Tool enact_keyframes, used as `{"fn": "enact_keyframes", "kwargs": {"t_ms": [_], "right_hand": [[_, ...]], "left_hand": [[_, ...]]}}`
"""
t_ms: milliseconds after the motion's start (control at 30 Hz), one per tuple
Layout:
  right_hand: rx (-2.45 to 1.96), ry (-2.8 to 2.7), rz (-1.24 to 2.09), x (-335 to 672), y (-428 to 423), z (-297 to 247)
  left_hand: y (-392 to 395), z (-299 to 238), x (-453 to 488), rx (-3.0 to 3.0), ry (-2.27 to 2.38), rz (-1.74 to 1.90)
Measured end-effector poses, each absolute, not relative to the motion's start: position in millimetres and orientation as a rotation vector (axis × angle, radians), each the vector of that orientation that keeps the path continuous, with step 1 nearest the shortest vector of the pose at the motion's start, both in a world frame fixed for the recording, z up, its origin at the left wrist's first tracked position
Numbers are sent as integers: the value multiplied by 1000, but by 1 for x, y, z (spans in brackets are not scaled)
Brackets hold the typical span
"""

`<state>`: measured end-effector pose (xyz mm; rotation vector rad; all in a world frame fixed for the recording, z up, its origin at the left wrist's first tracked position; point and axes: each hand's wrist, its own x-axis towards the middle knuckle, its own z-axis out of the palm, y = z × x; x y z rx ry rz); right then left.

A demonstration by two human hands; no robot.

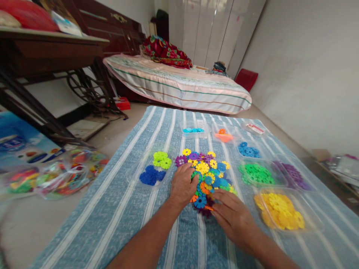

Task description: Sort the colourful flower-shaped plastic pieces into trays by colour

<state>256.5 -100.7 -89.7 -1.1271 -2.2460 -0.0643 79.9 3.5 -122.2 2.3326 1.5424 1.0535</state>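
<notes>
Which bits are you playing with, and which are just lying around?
In use: left hand, right hand, mixed disc pile, yellow discs, green discs, striped cloth.
Lying about: toy bag, bed, red box, dark table.

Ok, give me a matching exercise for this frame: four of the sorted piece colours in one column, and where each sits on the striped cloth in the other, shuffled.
Things:
1. yellow pieces
2. green pieces
3. light blue pieces
4. dark blue pieces

Places:
A. tray left of the mixed pile, shared with lime pieces
B. tray nearest the right hand
C. far tray, straight beyond the pile
D. tray just beyond the yellow one, left of the purple pieces

Pairs: 1-B, 2-D, 3-C, 4-A.
</notes>
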Motion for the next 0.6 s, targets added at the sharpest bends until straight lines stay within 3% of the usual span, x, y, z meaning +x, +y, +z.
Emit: {"fn": "enact_keyframes", "kwargs": {"t_ms": [133, 367, 467, 600], "right_hand": [[-1112, -2238, -151, 279, -62, -61], [-1499, -1981, -773, 323, 50, 11], [-1547, -2026, -680, 307, 34, 7], [-1404, -2437, -167, 265, -38, -33]], "left_hand": [[5, -124, 80, 2313, 1548, 1047], [6, -124, 79, 2320, 1545, 1034], [5, -122, 80, 2309, 1540, 1012], [3, -120, 81, 2307, 1547, 999]]}}
